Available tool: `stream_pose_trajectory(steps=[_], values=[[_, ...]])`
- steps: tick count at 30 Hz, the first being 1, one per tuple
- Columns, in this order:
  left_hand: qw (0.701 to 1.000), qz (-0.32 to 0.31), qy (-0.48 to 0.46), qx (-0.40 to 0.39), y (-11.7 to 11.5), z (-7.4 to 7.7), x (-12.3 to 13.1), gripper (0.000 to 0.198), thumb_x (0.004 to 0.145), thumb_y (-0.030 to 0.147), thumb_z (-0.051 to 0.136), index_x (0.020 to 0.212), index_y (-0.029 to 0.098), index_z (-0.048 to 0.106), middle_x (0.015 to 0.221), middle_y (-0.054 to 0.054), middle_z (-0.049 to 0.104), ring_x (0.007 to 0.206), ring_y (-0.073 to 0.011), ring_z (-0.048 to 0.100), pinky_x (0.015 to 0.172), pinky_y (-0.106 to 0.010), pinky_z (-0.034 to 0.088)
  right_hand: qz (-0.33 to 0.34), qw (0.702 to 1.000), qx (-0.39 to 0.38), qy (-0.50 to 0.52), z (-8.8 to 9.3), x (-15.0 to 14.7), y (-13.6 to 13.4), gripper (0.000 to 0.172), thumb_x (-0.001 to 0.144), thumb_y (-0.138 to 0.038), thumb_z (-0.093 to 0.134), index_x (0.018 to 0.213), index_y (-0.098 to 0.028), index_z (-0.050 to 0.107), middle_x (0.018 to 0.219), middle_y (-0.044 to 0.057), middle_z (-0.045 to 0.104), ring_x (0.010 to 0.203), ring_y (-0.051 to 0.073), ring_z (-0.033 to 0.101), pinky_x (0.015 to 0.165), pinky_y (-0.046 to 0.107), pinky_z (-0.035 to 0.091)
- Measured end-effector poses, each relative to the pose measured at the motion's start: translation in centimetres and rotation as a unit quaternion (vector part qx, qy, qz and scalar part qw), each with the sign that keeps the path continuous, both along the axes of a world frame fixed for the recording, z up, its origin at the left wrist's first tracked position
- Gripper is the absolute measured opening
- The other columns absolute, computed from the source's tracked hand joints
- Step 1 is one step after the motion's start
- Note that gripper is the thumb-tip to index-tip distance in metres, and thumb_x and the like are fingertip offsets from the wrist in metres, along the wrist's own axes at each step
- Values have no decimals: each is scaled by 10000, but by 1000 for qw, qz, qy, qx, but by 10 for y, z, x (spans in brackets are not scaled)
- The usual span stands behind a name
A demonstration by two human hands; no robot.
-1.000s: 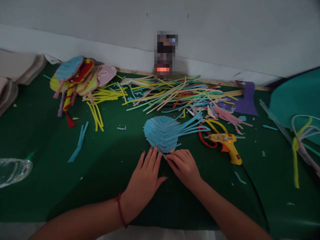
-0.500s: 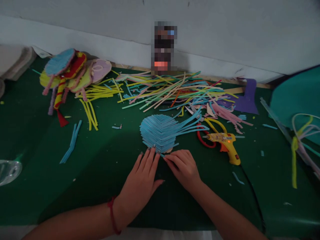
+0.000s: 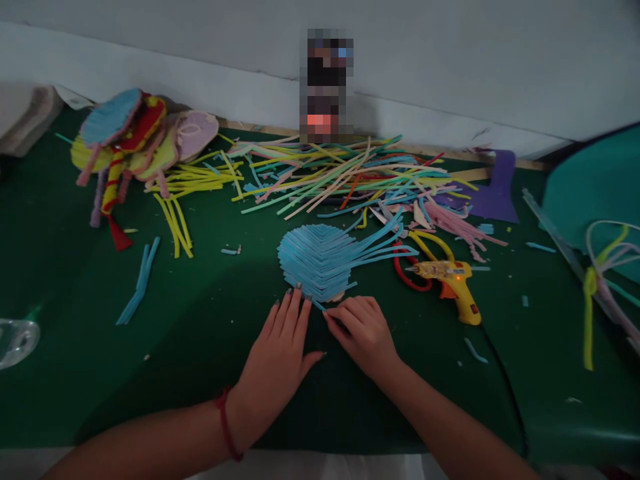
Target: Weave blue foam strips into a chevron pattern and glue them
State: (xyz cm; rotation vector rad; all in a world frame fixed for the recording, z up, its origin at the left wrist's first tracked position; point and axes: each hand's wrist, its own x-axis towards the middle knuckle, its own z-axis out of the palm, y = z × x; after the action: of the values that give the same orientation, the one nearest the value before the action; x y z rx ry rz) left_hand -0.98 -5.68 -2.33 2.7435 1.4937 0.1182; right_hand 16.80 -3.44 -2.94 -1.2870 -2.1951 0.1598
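A light blue heart-shaped piece woven from foam strips lies on the green table cover, its loose strip ends trailing to the right. My left hand lies flat with fingers stretched out, fingertips pressing the heart's lower edge. My right hand is beside it, fingers curled and pinched on a blue strip end at the heart's bottom tip. A red cord circles my left wrist.
A yellow glue gun and yellow-and-red scissors lie right of the heart. A heap of coloured strips fills the back. Finished woven pieces are stacked at back left. A clear plastic item sits at left, teal felt at right.
The view has drifted slightly, so everything sits a little lower and left in earlier frames. Both hands stay at the heart's lower edge with barely any movement.
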Motion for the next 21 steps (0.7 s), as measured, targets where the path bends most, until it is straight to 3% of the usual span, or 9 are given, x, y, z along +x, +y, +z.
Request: stream_pose_trajectory(steps=[21], values=[[999,15,12,-27,9,4,0,649,909,472,413,1377,23,401,1451,-231,365,1329,-350,375,1047,-505,376,-7,1000,-14,-14,-2,1,1,112,893,-156,531,818,-187,609,728,18,620,698,145,538,698,305,372]])
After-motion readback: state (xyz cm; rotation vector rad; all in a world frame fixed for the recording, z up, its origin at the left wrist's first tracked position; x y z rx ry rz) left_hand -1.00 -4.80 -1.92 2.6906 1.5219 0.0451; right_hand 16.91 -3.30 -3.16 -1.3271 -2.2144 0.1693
